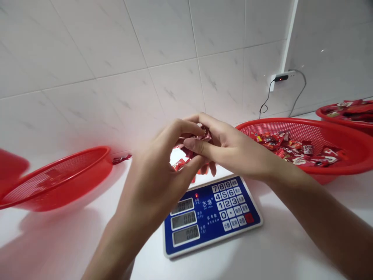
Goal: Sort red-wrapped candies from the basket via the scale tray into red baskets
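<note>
My left hand (159,171) and my right hand (230,149) meet above a digital scale (210,214). Both are closed around a bunch of small red wrapped candies (201,137). More red wrappers (179,163) show under my fingers, over the scale's pan. The scale has a blue front panel with a white keypad and three small displays. My hands hide most of its pan.
A red mesh basket (305,126) with several red candy packets stands to the right, and another red basket (344,112) stands behind it. A tilted red mesh basket (58,179) sits at the left. One loose candy (121,158) lies by it. A charger (281,77) hangs on the tiled wall.
</note>
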Motion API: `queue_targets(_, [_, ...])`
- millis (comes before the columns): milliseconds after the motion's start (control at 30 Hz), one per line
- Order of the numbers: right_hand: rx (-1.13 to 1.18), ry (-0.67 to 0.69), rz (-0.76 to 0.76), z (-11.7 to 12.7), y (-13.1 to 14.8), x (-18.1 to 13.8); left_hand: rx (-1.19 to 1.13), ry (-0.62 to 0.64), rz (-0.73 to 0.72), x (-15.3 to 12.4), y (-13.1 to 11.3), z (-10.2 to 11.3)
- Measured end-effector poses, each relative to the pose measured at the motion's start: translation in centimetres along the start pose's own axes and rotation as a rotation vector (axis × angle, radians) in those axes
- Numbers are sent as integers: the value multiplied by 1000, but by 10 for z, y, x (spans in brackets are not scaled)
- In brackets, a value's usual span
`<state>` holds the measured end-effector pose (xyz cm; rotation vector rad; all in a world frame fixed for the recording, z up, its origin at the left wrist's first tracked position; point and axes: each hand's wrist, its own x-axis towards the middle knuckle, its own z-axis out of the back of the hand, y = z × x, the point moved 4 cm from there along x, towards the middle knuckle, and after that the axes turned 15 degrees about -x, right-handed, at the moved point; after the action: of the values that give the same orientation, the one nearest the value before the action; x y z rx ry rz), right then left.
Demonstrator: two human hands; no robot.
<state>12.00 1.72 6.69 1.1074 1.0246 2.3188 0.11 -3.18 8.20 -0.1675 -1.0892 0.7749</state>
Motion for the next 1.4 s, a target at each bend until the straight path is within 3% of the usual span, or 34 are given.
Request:
queue_targets(333, [-190,-56,-15,6,-9,2,65,26,-23,4,8,-10])
queue_targets(500, [-442,-238,-98,29,-19,5,136,-16,-7,5,21,-12])
queue_targets(600, [-502,-307,-121,44,-24,5,338,135,142,4,45,-25])
queue_targets(700, [-494,-266,-148,48,-29,6,519,261,307,0,72,-42])
queue_targets(867, [-607,-161,-218,40,-35,8,601,375,318,-3,85,-56])
queue_targets(1000, [-644,-140,-237,41,-35,7,475,261,331,2,73,-36])
queue_targets(1167, [-506,-32,-223,35,-32,6,104,-61,157,8,44,-6])
queue_targets(1300, [-339,23,-127,21,-25,7,39,-105,80,6,29,-4])
queue_targets(1400, [-486,-74,-68,26,-15,6,74,-100,49,6,24,-5])
